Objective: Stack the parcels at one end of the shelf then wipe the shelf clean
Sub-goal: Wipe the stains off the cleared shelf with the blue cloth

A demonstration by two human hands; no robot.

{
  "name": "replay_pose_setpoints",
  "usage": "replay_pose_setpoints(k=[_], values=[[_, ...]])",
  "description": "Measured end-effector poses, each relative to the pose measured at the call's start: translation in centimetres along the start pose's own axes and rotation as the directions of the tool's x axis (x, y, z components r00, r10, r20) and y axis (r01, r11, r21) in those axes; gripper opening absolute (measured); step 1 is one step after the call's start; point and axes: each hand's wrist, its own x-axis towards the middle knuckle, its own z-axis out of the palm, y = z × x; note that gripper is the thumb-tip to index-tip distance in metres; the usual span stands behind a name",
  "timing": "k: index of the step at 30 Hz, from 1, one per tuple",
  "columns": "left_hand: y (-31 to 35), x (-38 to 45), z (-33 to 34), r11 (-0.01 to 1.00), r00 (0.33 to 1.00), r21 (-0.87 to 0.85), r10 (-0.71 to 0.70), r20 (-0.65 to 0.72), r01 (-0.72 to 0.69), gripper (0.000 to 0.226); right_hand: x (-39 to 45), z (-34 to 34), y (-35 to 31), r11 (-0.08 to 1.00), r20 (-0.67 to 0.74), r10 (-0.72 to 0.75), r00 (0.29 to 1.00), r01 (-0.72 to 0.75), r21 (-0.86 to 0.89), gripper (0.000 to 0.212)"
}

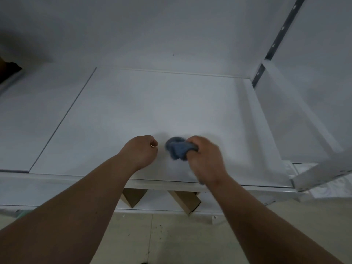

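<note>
The white shelf (152,103) spreads out in front of me, its board bare around my hands. My right hand (206,159) grips a crumpled blue cloth (178,150) near the shelf's front edge, the cloth bunched out to the left of my fingers. My left hand (142,152) hovers just left of the cloth with its fingers curled into a loose fist, holding nothing. A dark corner of something, perhaps a parcel (8,70), shows at the far left edge of the shelf.
A seam (62,119) divides the shelf boards on the left. A white upright post (276,40) with holes and a slanted brace (322,174) bound the right end. Two brown cardboard boxes (185,201) sit on the lower shelf below the front edge. Beige floor lies beneath.
</note>
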Motion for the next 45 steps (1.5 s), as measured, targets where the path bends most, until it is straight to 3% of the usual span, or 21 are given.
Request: replay_pose_setpoints(k=[3,5,9,11,13,14,17,19,20,23,25,27,30,32,33,34,36,37,38,41,45], values=[[0.7,-0.7,0.7,0.999,1.000,-0.050,0.016,0.009,-0.016,0.033,1.6,-1.7,3.6,0.890,-0.021,0.135,0.991,-0.131,-0.437,0.021],[1.0,-1.0,1.2,0.998,1.000,-0.061,0.028,0.013,-0.027,0.033,0.8,-0.6,4.8,0.835,0.026,0.221,0.975,-0.176,-0.521,0.024],[1.2,-1.1,1.6,0.999,1.000,-0.041,0.013,0.000,-0.013,0.035,-2.8,3.1,3.8,0.897,0.122,0.043,0.992,0.016,-0.441,0.027],[1.6,-1.1,1.5,0.999,1.000,-0.046,-0.007,-0.004,0.006,0.036,-4.6,3.4,1.8,0.919,0.263,-0.061,0.963,0.157,-0.362,0.030],[1.9,-1.3,1.3,0.999,1.000,-0.048,-0.015,-0.015,0.015,0.034,-5.7,2.9,-0.2,0.977,0.440,-0.066,0.895,0.147,-0.154,0.019],[2.1,-1.4,1.1,0.998,1.000,-0.055,-0.019,-0.024,0.017,0.034,-5.8,2.4,-0.9,0.994,0.463,-0.056,0.884,0.095,-0.062,0.017],[2.0,-1.6,0.7,0.997,0.997,-0.068,-0.032,-0.069,0.028,0.033,-4.4,0.7,-0.6,0.998,0.199,-0.028,0.980,0.018,0.055,0.012],[1.7,-1.7,0.6,0.995,0.994,-0.096,-0.050,-0.100,0.040,0.033,-2.7,-0.5,1.5,0.996,-0.048,-0.053,0.997,0.050,-0.072,0.014],[1.5,-1.7,0.6,0.992,0.992,-0.117,-0.062,-0.107,0.049,0.034,-1.7,-0.8,2.9,0.980,-0.095,-0.049,0.994,0.030,-0.196,0.017],[0.6,-1.9,0.9,0.984,0.989,-0.157,-0.097,-0.111,0.078,0.036,-1.0,-0.2,5.6,0.867,-0.010,0.131,0.991,-0.119,-0.484,0.029],[-0.1,-1.9,0.9,0.975,0.983,-0.189,-0.139,-0.123,0.115,0.037,-2.3,1.6,5.8,0.876,0.014,0.130,0.991,-0.108,-0.471,0.048],[-1.1,-1.8,0.7,0.958,0.967,-0.239,-0.200,-0.158,0.159,0.039,-3.3,3.5,4.9,0.898,0.022,-0.004,1.000,0.013,-0.441,0.053],[-2.4,-2.0,-0.2,0.931,0.933,-0.301,-0.280,-0.226,0.206,0.040,-4.3,5.5,2.2,0.890,0.203,-0.203,0.958,0.267,-0.369,0.044],[-3.3,-2.2,-0.8,0.914,0.915,-0.340,-0.315,-0.252,0.221,0.041,-4.4,5.8,0.1,0.909,0.370,-0.245,0.896,0.345,-0.235,0.032],[-3.8,-2.4,-1.2,0.908,0.909,-0.351,-0.327,-0.258,0.226,0.040,-4.2,5.9,-0.6,0.931,0.384,-0.259,0.886,0.335,-0.145,0.028],[-4.3,-2.6,-1.4,0.906,0.905,-0.354,-0.334,-0.262,0.232,0.040,-3.7,6.2,-0.9,0.950,0.314,-0.270,0.910,0.306,-0.071,0.028],[-5.3,-3.1,-1.7,0.903,0.901,-0.358,-0.342,-0.267,0.236,0.039,-2.0,6.7,-0.7,0.971,0.030,-0.239,0.971,0.239,0.004,0.038],[-5.7,-3.4,-1.8,0.899,0.900,-0.366,-0.348,-0.264,0.240,0.039,-1.0,7.1,-0.3,0.980,-0.047,-0.197,0.979,0.196,-0.022,0.046],[-6.2,-3.7,-1.8,0.897,0.899,-0.368,-0.353,-0.259,0.246,0.039,0.0,7.4,0.0,0.984,-0.032,-0.147,0.989,0.143,-0.108,0.050],[-7.3,-4.4,-1.7,0.903,0.905,-0.344,-0.349,-0.243,0.256,0.039,1.4,9.2,0.4,0.920,0.178,0.006,0.984,0.065,-0.386,0.060],[-8.3,-4.4,-1.7,0.923,0.913,-0.275,-0.336,-0.233,0.270,0.039,-0.4,12.0,-2.0,0.912,0.289,-0.184,0.939,0.273,-0.306,0.056]])
